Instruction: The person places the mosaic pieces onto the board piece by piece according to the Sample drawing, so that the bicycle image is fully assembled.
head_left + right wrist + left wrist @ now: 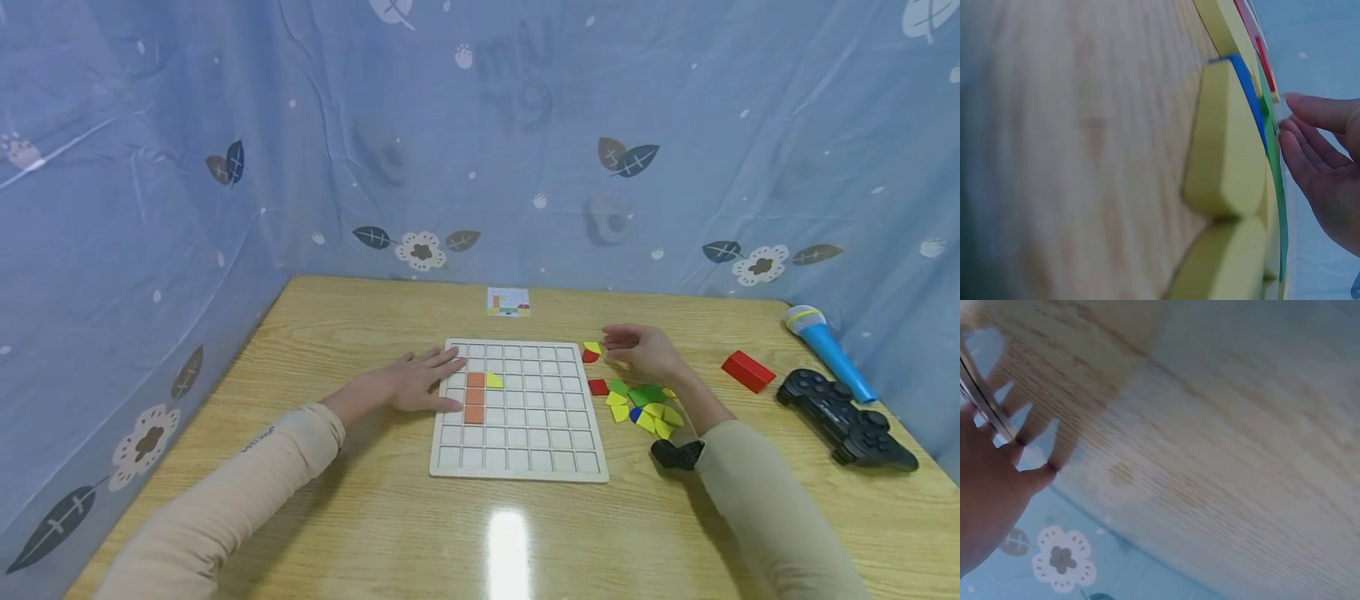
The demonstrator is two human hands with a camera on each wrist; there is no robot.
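Note:
My left hand point(420, 383) rests with spread fingers on the left edge of a pale wooden grid board point(517, 468). In the left wrist view, the left hand point(997, 487) lies against the board's edge point(988, 403). Orange squares point(475, 402) form a column on the grid, beside a yellow piece point(493, 381) with a curved side. My right hand point(645, 350) hovers just right of a red-and-yellow piece point(591, 356) by the board's upper right corner. Between its thumb and fingers I see nothing held. Yellow, green and blue pieces point(647, 408) lie in a pile below it.
A small pattern card point(508, 302) lies behind the board. To the right are a red block point(748, 372), a black game controller point(843, 421) and a blue toy microphone point(832, 354). A black object point(675, 455) sits by the right sleeve. Blue curtain point(480, 167) surrounds the table.

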